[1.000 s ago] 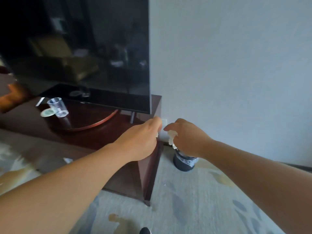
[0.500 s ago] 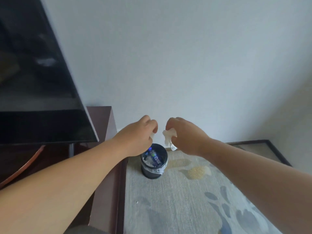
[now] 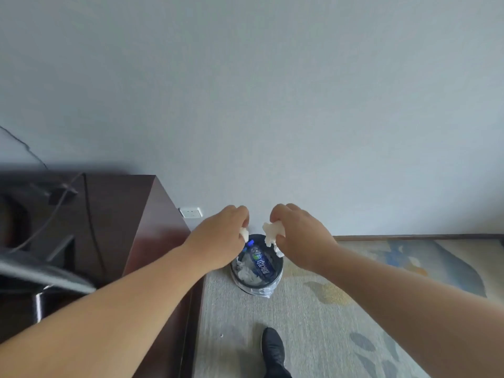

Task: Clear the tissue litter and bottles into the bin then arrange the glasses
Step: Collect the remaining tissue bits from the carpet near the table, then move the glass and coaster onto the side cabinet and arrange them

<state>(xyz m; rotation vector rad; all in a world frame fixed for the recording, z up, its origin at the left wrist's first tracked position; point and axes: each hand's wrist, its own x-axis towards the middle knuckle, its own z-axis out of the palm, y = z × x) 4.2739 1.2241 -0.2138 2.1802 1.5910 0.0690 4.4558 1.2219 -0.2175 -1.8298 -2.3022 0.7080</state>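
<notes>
The bin (image 3: 255, 290) stands open from above, cabinet (image 3: 152, 227) close on its left, wall (image 3: 300, 132) just behind

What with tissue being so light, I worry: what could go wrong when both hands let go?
1. The left hand and right hand hold tissues seemingly over the small bin's far rim; dropped wads might land on the carpet.
2. A bottle and litter already lie in the bin, so new wads could bounce out.

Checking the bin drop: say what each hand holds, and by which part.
Left hand pinches a small tissue wad, mostly hidden in its grip; right hand pinches a larger tissue by its upper end.
</notes>
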